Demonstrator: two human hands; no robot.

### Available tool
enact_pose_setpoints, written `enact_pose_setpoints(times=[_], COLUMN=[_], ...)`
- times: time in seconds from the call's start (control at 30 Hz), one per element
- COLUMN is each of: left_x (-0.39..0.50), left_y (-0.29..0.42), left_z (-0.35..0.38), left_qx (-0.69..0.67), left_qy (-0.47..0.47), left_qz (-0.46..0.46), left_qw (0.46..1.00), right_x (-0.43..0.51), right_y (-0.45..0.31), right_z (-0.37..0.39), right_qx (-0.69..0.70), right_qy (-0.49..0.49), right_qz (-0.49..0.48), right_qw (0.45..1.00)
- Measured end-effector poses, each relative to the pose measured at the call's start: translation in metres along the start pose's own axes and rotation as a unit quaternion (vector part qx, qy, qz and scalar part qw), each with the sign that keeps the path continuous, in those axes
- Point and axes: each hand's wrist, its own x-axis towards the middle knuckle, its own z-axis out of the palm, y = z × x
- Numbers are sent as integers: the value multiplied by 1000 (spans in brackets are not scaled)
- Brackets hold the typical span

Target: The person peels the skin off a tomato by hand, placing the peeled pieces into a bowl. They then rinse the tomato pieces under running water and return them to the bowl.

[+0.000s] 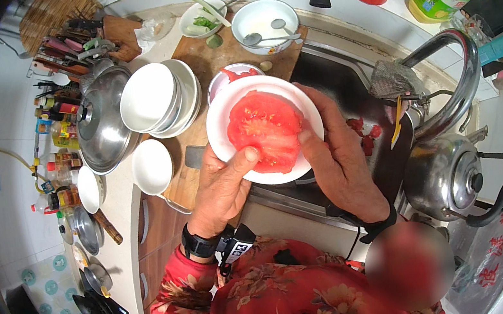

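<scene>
Between my two hands is a white bowl (218, 113) with red tomato pieces (267, 130) in it. My left hand (225, 180) grips its lower left rim, thumb on top by the tomato. At the right rim my right hand (342, 158) takes hold, with its thumb reaching over the edge. Behind the bowl, partly hidden, stands a smaller bowl (213, 82) with red scraps in it. These are above a wooden cutting board (199, 67) and the edge of the dark sink (317, 74). A flat grey blade (195, 156) shows on the board, mostly covered.
Stacked white bowls (147, 97) and a single white bowl (152, 167) stand at the left beside a lidded wok (107, 120). An enamel bowl with spoons (243, 17) sits at the back. On the right are a curved faucet (466, 56), a steel kettle (445, 181) and red peels (365, 137) in the sink.
</scene>
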Motion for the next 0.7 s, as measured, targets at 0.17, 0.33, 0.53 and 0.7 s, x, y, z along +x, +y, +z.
enact_pose_setpoints(times=[0.17, 0.33, 0.53, 0.7], left_x=[4, 10, 10, 11], left_y=[-2, 3, 5, 5], left_z=[1, 0, -1, -8], left_qx=[5, 41, 14, 3], left_qy=[-1, 12, -1, -17], left_qz=[-11, -21, -28, -38], left_qw=[1000, 999, 1000, 999], right_x=[3, 8, 12, 21], right_y=[-3, -2, 0, -7], right_z=[-6, -4, -3, -9], right_qx=[-77, -161, -217, -302], right_qy=[-3, 5, 13, -2], right_qz=[16, -5, -50, -133], right_qw=[997, 987, 975, 944])
